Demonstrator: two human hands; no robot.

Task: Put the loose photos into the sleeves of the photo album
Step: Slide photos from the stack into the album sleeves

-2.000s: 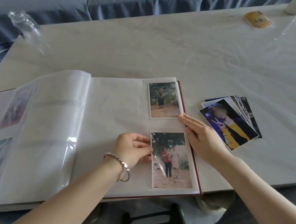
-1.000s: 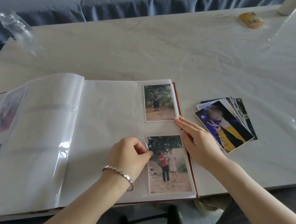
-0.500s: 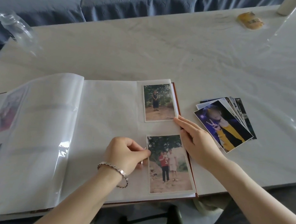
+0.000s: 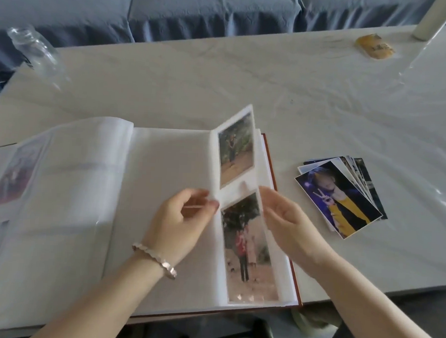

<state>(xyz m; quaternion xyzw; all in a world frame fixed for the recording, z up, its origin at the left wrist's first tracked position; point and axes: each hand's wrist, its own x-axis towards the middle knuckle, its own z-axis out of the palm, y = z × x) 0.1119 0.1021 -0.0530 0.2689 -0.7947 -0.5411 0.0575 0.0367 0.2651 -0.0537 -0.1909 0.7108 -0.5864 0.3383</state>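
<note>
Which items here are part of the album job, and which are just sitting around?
In use: photo album, its lifted page with two sleeved photos, stack of loose photos, left hand, right hand.
Lying about: clear bottle, yellow packet, white cylinder, blue sofa.

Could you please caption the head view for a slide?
Left hand pinches and right hand props a raised album page with two photos; loose photos fanned nearby.

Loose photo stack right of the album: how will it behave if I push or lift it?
The stack of photos is fanned out, so a push would probably spread it further rather than slide it whole. The prints look thin and glossy: likely light, slippery on each other, and bendy if lifted by one corner.
</note>
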